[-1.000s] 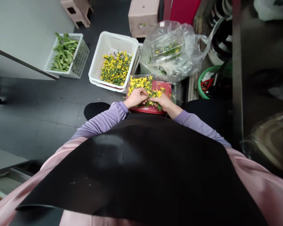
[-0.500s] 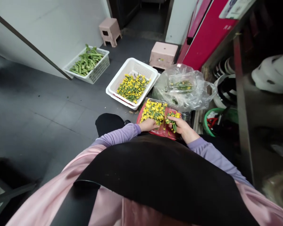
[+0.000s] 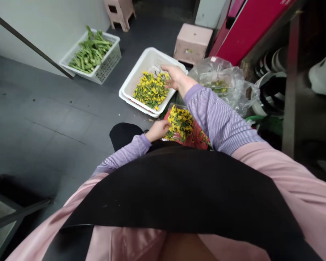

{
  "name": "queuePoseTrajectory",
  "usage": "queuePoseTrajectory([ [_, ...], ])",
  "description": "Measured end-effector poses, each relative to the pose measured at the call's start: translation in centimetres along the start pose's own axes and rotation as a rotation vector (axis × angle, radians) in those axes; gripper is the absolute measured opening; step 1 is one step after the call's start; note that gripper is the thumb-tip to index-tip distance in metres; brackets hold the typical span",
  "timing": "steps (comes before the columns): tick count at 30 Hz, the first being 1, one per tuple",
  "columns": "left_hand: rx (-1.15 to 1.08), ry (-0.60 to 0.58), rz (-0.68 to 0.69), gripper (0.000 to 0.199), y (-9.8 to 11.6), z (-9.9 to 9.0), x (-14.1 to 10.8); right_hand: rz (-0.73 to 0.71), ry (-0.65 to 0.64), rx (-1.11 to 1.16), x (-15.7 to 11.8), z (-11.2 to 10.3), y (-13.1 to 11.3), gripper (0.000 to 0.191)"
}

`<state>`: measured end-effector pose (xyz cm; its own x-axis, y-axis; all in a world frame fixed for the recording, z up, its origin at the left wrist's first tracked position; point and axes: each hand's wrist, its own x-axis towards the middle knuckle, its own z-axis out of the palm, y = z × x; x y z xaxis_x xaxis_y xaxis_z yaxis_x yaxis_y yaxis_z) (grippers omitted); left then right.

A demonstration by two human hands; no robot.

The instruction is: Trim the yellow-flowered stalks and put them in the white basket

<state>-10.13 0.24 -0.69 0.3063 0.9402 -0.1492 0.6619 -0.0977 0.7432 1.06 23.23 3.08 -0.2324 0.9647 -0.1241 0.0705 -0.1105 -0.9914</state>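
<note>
My right hand (image 3: 175, 77) is over the right side of a white perforated basket (image 3: 129, 85). Its fingers are spread, and nothing shows in them. Cut green stems with yellow flowers (image 3: 151, 88) lie heaped in the basket. Low in front of me, my left hand (image 3: 159, 130) is at the left edge of a clear plastic box filled with yellow flowers (image 3: 180, 121). Its fingers are curled together by the flowers, and I cannot make out what is between them. A red surface (image 3: 193, 139) lies under the box, with loose flowers at its right, partly hidden by my right arm.
A white basket of thick green stalks (image 3: 108, 65) stands by the wall at left. Two pink stools (image 3: 193, 41) are at the back. A clear plastic bag (image 3: 233, 78) with a flower pack lies right of the flower basket. Metal shelving (image 3: 291, 83) runs along the right.
My right hand has left the bunch of flowers by the box and reached forward to the white basket, opening. My left hand has shifted slightly left. The view has tilted down.
</note>
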Motion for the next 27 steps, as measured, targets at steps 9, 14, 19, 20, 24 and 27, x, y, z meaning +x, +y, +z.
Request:
queuePoseTrajectory([
  [9, 0.44, -0.247, 0.242, 0.022, 0.9, -0.2, 0.2, 0.297, 0.031, -0.072, -23.3, -6.2, 7.1, 0.021],
  [14, 0.827, -0.514, 0.384, 0.028, 4.8, 4.7, 1.3, 0.416, 0.053, -0.055, -31.9, -7.6, 10.2, 0.03],
  [19, 0.851, -0.579, 0.303, 0.03, 5.4, 6.2, 2.8, 0.406, 0.172, -0.007, -33.2, -8.6, 10.1, 0.034],
  [20, 0.82, -0.569, 0.304, 0.028, 5.2, 5.9, 2.9, 0.404, 0.196, 0.009, -33.1, -8.5, 9.9, 0.034],
  [24, 0.633, -0.471, 0.238, 0.015, 3.8, 4.2, 3.3, 0.418, 0.21, 0.085, -32.3, -7.5, 9.4, 0.029],
  [27, 0.278, -0.366, 0.128, 0.007, 2.7, 3.4, 3.9, 0.414, 0.195, 0.11, -31.6, -6.5, 9.4, 0.025],
])
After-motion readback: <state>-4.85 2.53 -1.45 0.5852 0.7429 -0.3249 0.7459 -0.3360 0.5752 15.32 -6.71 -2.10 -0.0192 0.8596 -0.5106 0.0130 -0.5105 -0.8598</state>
